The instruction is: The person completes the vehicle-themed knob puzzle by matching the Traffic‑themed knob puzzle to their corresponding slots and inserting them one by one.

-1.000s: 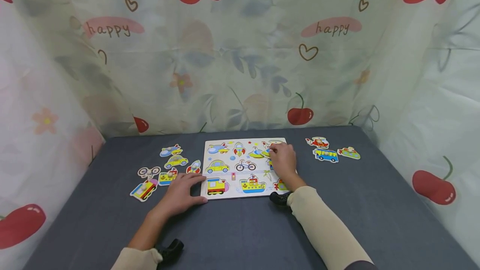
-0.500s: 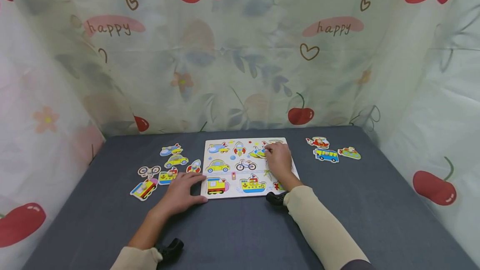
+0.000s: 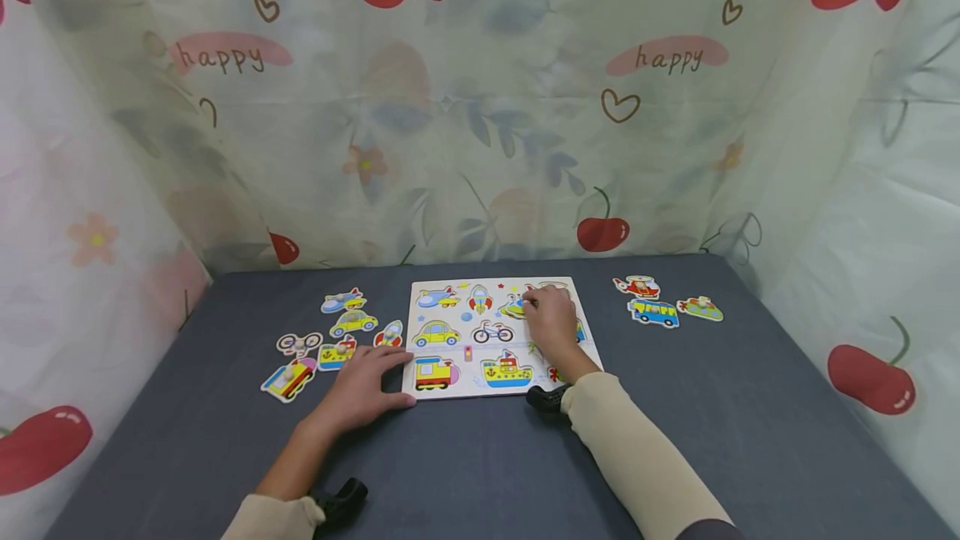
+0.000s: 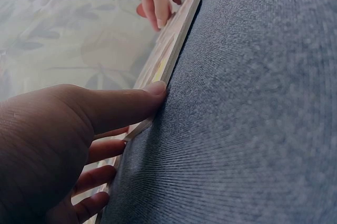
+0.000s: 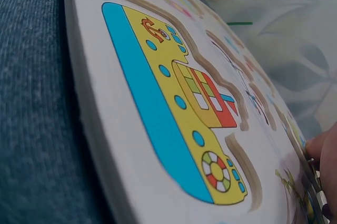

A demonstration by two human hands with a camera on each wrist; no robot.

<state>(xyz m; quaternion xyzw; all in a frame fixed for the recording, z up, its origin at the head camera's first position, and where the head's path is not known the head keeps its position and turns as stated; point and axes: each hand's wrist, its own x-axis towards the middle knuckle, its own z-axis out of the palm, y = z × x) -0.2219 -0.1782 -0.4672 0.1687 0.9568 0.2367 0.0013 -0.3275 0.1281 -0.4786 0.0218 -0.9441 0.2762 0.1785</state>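
Note:
A white wooden puzzle board (image 3: 457, 351) with vehicle-shaped recesses lies on the table. My left hand (image 3: 362, 390) rests at its left front corner; in the left wrist view the thumb lies straight against the board's edge and the other fingers are along the side. Over the upper right of the board, my right hand (image 3: 553, 319) pinches a yellow and blue puzzle piece (image 3: 513, 307). That piece sits at a recess of similar colours, and the fingers hide much of it. In the right wrist view the boat recess (image 5: 174, 103) shows close up.
Left of the board lie loose pieces: a plane (image 3: 343, 300), car (image 3: 353, 322), rocket (image 3: 389, 333), bicycle (image 3: 298, 345), ship (image 3: 337, 352) and train (image 3: 288, 379). To the right are a helicopter (image 3: 637, 286), bus (image 3: 653, 312) and green piece (image 3: 701, 308). A printed curtain (image 3: 480, 148) surrounds the table.
My right hand has shifted left across the board with the yellow and blue puzzle piece, bringing it over the similar-coloured recess. My left hand has stayed in place.

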